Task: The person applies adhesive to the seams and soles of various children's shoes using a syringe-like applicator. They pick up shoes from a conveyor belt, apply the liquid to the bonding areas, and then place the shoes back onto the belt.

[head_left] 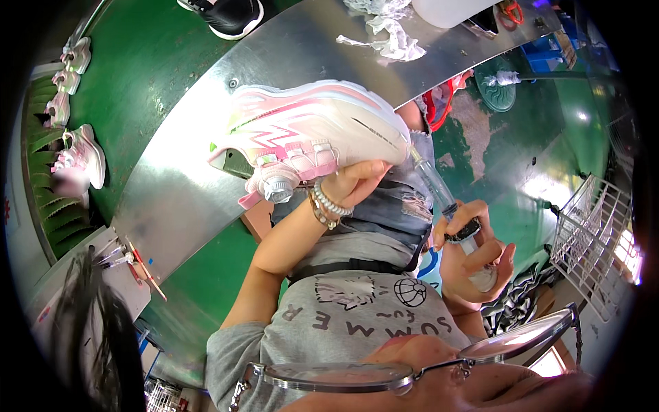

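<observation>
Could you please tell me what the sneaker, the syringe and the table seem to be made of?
Sneaker: probably a matte synthetic upper, judging by its smooth, pale surface. Syringe: clear, glossy plastic or glass; its see-through barrel leaves either open. Table: likely bare metal, perhaps steel, from its grey sheen and bright glare.

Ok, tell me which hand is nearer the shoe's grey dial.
Left. The left hand holds the pink-and-white shoe, just right of the grey dial; the right hand is farther right, beyond the toe, holding a syringe.
</observation>
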The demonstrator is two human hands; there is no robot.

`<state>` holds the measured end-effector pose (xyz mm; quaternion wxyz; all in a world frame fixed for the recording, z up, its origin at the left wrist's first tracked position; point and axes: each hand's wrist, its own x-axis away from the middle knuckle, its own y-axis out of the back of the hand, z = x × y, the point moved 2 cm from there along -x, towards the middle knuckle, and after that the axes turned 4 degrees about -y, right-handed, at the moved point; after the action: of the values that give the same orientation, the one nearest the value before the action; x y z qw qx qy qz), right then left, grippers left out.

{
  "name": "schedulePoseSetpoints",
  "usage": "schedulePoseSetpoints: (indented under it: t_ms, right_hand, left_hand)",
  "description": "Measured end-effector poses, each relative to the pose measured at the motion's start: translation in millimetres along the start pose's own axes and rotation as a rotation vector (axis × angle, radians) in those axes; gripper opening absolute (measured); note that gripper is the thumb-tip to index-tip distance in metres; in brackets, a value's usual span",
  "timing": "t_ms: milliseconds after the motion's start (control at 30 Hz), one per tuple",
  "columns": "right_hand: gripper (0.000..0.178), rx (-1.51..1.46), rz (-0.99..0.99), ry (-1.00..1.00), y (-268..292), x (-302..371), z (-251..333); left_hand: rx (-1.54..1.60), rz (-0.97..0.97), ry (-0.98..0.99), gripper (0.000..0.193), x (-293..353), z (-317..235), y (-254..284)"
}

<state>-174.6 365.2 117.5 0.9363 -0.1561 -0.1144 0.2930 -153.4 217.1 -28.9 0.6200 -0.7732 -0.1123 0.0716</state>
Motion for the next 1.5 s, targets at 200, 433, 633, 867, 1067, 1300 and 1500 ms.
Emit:
schedulePoseSetpoints:
  t_ms: [200,433,633,867,1067,1300,1500]
  right_hand:
    - [0.055,0.113,-0.004,0.085,-13.0,-10.4,-3.9]
    - [0.056,0.454,0.227,0.347,-5.9,-17.9,-19.8]
    - [0.058,0.457,0.238,0.477,-0.8,-12.6,-38.2]
    - [0.061,0.379,0.139,0.460,-2.4,-19.4,-20.7]
    - [0.051,0.382,-0.002,0.575,23.3,-43.3,-31.2]
    - [0.039,0.340,0.103,0.523,10.9,-71.1,-33.7]
    - [0.019,0.493,0.183,0.518,17.2,-141.3,-38.7]
  left_hand:
    - [0.064,-0.099,-0.101,0.053,-22.8,-7.5,-32.0]
    - [0.129,-0.562,0.054,0.028,-18.0,-23.7,-70.4]
    - [0.100,-0.614,0.048,0.029,-22.1,-28.6,-78.0]
    - [0.036,-0.614,0.003,0.028,-10.6,-89.5,-27.6]
    - [-0.312,-0.607,-0.669,0.035,20.1,-355.6,72.0]
    - [-0.686,-1.260,-1.259,0.035,100.0,-431.3,96.6]
    - [-1.123,-0.532,0.070,0.064,-47.7,-317.1,55.6]
